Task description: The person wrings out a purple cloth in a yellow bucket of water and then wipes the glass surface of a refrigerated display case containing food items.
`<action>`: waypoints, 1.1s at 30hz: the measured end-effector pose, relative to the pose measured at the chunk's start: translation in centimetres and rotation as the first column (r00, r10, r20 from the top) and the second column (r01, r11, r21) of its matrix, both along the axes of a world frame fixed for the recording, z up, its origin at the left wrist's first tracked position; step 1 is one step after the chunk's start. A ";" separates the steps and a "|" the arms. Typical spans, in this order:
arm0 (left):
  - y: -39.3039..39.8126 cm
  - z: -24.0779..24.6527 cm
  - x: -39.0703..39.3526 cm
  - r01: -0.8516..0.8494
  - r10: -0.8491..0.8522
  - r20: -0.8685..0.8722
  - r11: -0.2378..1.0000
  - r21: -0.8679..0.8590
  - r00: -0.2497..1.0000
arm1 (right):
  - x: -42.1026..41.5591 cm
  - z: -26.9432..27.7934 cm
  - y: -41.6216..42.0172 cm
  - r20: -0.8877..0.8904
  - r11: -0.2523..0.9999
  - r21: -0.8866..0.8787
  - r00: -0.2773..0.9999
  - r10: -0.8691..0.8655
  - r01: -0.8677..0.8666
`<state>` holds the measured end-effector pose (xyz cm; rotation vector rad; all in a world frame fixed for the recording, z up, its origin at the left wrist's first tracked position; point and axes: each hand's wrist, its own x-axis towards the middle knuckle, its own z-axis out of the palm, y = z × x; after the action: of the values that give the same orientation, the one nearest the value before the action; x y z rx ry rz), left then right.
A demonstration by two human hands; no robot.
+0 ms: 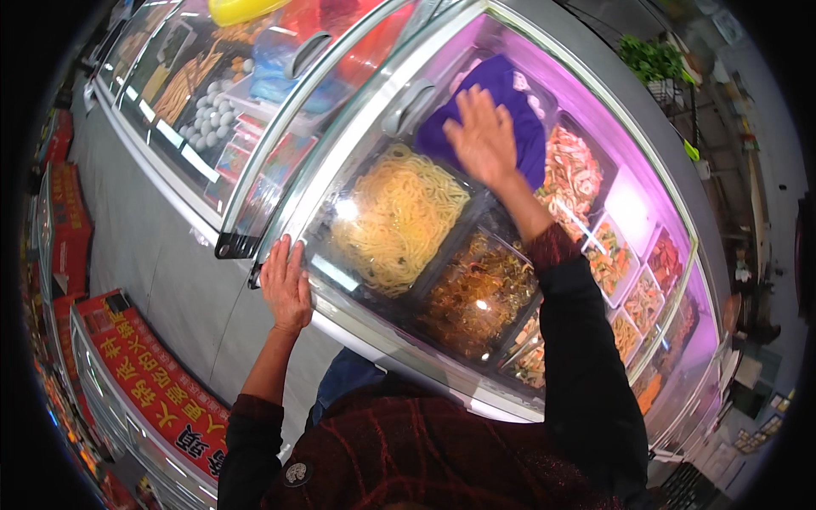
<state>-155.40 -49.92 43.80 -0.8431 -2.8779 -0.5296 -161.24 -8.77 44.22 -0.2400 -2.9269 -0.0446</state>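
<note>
My right hand (486,137) lies spread over a purple cloth (440,131), pressing it flat against the clear glass lid of a food display case. Fingers are apart and slightly blurred. My left hand (285,284) rests palm down on the lid's lower left corner, by the metal edge. Under the glass sit a tray of pale yellow noodles (401,217) and a tray of brown shredded food (481,293). Beside the cloth, a tray of pinkish sliced food (574,169) shows partly.
A neighbouring glass-topped case holds eggs (209,118) and blue plastic bags (293,76). A grey handle (408,108) sits on the near lid. Smaller trays of mixed food (612,258) stand to the right. Red banners with writing (146,376) line a counter across the grey floor (172,268).
</note>
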 end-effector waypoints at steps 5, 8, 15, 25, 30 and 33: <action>0.1 -0.4 0.2 -0.011 0.012 0.007 0.999 -0.045 1.000 | 12.4 2.8 -4.6 0.106 0.941 -0.175 0.945 0.309 -0.288; -0.2 -0.5 0.3 0.008 -0.008 -0.018 1.000 -0.028 1.000 | 12.0 3.4 -1.2 0.119 0.945 -0.152 0.944 0.309 -0.290; -0.1 0.1 0.4 0.001 -0.002 -0.008 0.995 -0.100 1.000 | 3.5 0.5 14.7 0.089 0.996 -0.003 0.992 -0.090 0.090; -0.6 0.3 0.4 0.006 -0.006 -0.060 1.000 0.000 0.998 | -2.1 -0.2 19.3 -0.067 0.815 -0.005 0.813 -0.579 0.580; -1.6 -1.7 1.0 0.014 -0.003 -0.125 0.996 0.084 0.992 | 2.9 -0.6 12.7 -0.194 0.949 0.147 0.949 -0.250 0.280; -0.9 -1.1 0.8 0.011 -0.001 -0.103 0.996 0.093 0.995 | 5.9 -0.6 5.7 0.002 0.936 0.210 0.957 -0.291 0.284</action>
<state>-154.65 -50.81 42.72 -0.8389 -2.7348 -0.5980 -155.31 -3.09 43.65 -0.6358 -2.8638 -0.4004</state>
